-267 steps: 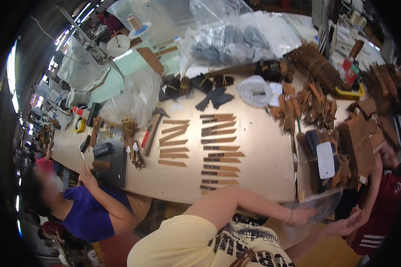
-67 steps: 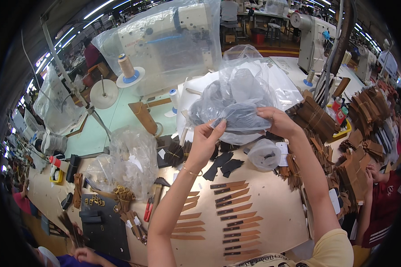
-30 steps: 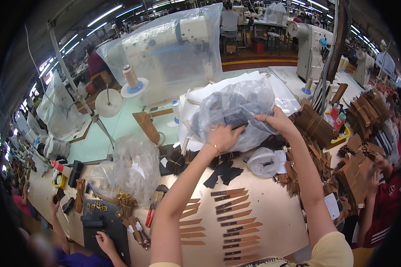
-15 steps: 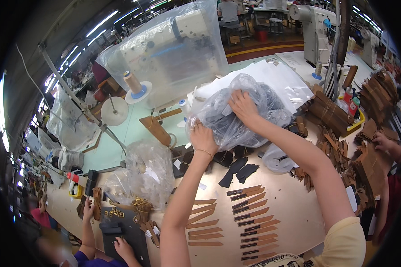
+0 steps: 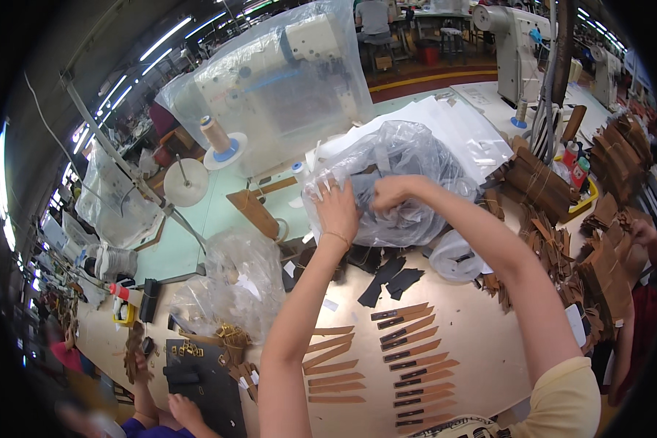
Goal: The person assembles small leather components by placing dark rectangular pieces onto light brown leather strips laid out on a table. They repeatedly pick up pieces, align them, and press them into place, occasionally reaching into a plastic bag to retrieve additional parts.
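Observation:
A clear plastic bag (image 5: 423,157) full of dark grey pieces (image 5: 365,191) lies at the far side of the table. My left hand (image 5: 336,212) rests on the bag's left part with its fingers spread. At the middle of the bag, among the grey pieces, my right hand (image 5: 393,193) is closed with its fingers curled down; what they grip is hidden. Nearer to me lie black cut pieces (image 5: 390,283) and several brown straps with black ends (image 5: 416,358) in a column. Shorter plain brown strips (image 5: 336,365) lie to their left.
A crumpled clear bag (image 5: 233,285) stands left of my left forearm. Bundled brown pieces (image 5: 536,182) crowd the right side. A plastic-covered sewing machine (image 5: 285,80) and thread cone (image 5: 215,135) stand beyond. Co-workers' hands (image 5: 186,412) are at lower left and far right.
My right hand has moved down from the bag's top to its middle and closed. My left hand's fingers have spread on the bag. The co-worker at lower left has lifted a brown piece.

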Demonstrator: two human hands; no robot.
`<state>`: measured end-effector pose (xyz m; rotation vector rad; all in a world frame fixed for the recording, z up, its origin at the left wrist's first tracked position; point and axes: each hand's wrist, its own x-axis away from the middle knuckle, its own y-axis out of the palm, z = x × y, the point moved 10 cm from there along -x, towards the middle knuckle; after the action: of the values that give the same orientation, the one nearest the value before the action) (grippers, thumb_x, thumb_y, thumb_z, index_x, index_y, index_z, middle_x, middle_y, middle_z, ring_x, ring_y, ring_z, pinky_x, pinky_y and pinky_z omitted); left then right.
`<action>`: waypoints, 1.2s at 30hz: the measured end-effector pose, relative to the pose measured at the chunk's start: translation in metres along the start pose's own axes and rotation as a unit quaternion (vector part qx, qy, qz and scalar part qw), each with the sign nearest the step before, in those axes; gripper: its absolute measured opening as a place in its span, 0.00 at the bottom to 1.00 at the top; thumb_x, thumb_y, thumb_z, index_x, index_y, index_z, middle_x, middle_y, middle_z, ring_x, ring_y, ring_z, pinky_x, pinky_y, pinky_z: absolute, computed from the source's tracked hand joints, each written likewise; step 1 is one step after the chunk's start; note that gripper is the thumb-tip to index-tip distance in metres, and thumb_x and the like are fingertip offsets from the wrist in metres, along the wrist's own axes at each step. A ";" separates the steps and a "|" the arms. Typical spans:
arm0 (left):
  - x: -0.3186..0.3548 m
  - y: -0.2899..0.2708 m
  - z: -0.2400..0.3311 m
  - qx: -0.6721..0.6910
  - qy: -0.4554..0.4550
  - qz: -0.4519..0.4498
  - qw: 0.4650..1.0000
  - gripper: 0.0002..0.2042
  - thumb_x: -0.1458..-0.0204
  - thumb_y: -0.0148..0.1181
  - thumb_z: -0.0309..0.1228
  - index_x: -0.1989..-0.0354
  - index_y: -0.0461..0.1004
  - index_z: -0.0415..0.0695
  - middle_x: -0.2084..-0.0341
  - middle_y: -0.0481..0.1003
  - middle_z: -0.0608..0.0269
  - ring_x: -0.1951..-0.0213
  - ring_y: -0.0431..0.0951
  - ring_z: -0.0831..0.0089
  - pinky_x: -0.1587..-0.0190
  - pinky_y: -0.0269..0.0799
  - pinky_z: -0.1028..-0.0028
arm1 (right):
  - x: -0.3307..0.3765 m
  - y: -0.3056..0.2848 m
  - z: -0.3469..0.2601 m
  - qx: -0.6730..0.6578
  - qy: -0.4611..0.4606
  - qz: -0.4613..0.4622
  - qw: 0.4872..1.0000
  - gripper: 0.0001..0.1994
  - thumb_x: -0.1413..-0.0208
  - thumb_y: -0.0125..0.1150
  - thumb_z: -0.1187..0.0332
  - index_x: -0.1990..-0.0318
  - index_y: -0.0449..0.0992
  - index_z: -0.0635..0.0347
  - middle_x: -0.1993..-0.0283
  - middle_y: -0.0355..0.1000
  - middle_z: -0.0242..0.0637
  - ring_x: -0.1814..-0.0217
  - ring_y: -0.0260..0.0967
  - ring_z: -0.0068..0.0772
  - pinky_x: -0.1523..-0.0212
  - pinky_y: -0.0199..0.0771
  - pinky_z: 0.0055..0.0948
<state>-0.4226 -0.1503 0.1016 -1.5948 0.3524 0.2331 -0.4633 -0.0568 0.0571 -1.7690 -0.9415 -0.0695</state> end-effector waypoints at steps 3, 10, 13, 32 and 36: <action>0.003 0.006 -0.011 -0.078 0.024 -0.005 0.997 0.34 0.57 0.67 0.36 0.39 0.63 0.39 0.36 0.58 0.42 0.32 0.53 0.47 0.33 0.48 0.50 | 0.016 -0.045 -0.017 0.112 -0.034 0.346 0.931 0.28 0.60 0.66 0.56 0.49 0.74 0.59 0.56 0.74 0.44 0.49 0.70 0.44 0.50 0.72 0.38; 0.007 0.004 -0.029 -0.087 -0.030 -0.089 0.992 0.28 0.53 0.60 0.31 0.42 0.66 0.31 0.35 0.58 0.46 0.31 0.53 0.54 0.32 0.50 0.60 | 0.017 0.008 -0.042 0.184 -0.040 0.414 0.891 0.44 0.66 0.75 0.56 0.37 0.62 0.51 0.39 0.58 0.56 0.37 0.58 0.63 0.44 0.67 0.52; 0.007 0.003 -0.024 -0.129 -0.026 -0.099 0.986 0.29 0.52 0.58 0.32 0.40 0.65 0.31 0.34 0.58 0.47 0.31 0.53 0.56 0.33 0.51 0.63 | 0.016 0.006 -0.038 0.148 -0.037 0.418 0.896 0.43 0.64 0.75 0.57 0.36 0.61 0.51 0.40 0.61 0.55 0.38 0.61 0.63 0.47 0.69 0.52; -0.009 0.015 -0.019 -0.028 0.032 -0.189 0.981 0.32 0.52 0.59 0.39 0.37 0.64 0.40 0.33 0.55 0.46 0.31 0.52 0.51 0.31 0.43 0.57 | -0.018 -0.042 0.133 -0.772 -0.114 0.171 0.602 0.15 0.38 0.47 0.61 0.54 0.77 0.60 0.58 0.77 0.41 0.61 0.76 0.35 0.60 0.79 0.36; -0.015 0.001 0.001 0.265 0.081 -0.142 0.950 0.42 0.59 0.63 0.38 0.34 0.54 0.34 0.36 0.57 0.39 0.33 0.56 0.48 0.31 0.41 0.46 | 0.008 -0.034 0.116 -0.725 -0.083 0.183 0.659 0.19 0.38 0.45 0.57 0.55 0.77 0.63 0.60 0.78 0.42 0.60 0.77 0.38 0.60 0.80 0.38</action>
<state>-0.4367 -0.1478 0.1062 -1.1128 0.2761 -0.2048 -0.5230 0.0467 0.0388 -3.4877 -0.5396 -0.5346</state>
